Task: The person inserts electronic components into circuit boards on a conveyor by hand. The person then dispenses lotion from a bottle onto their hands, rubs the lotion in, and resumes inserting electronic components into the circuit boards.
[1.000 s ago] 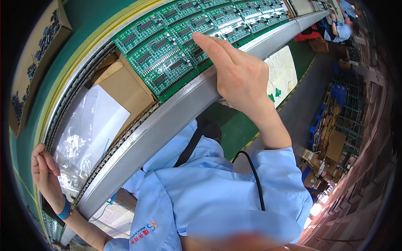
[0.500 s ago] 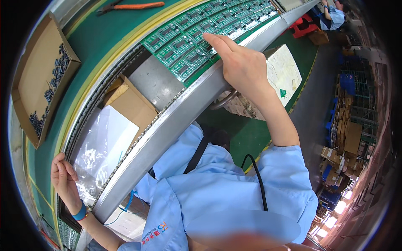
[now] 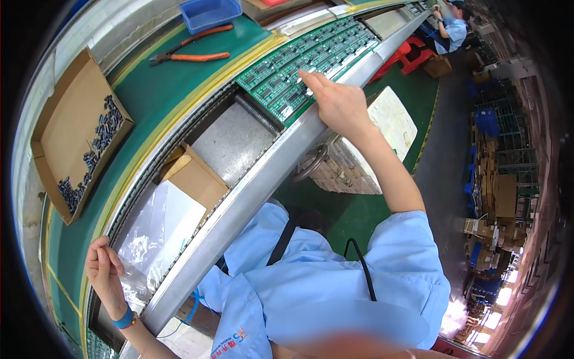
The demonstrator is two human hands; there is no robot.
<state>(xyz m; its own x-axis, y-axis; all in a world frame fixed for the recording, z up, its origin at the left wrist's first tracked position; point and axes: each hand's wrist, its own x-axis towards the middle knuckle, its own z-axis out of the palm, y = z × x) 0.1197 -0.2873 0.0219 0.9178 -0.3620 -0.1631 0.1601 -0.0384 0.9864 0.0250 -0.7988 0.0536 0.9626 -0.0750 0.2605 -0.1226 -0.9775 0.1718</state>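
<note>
My right hand (image 3: 341, 106) reaches over the near rail onto a panel of green circuit boards (image 3: 267, 85) on the conveyor. Its index finger is stretched out with the fingertip on the boards; the other fingers are partly hidden beneath the hand. Low on the left, my left hand (image 3: 104, 263) hovers above the conveyor's far side, next to a clear plastic bag (image 3: 140, 239). Its fingers are curled toward the thumb, and whatever they hold, if anything, is hidden. Beyond it stands a shallow cardboard box (image 3: 69, 128) with many small dark cylindrical components (image 3: 103, 134).
Orange-handled cutters (image 3: 197, 57) and a blue bin (image 3: 209, 15) lie on the green bench. A metal rail (image 3: 239, 203) runs along the near side. Cardboard (image 3: 194, 176) lies inside the conveyor frame. Red stools (image 3: 403, 57) and another person (image 3: 451, 30) are farther off.
The circuit board panel has slid farther along the conveyor, away from my left hand, with my right hand on it. A dark ribbed bar now shows at its edge. The view has shifted slightly.
</note>
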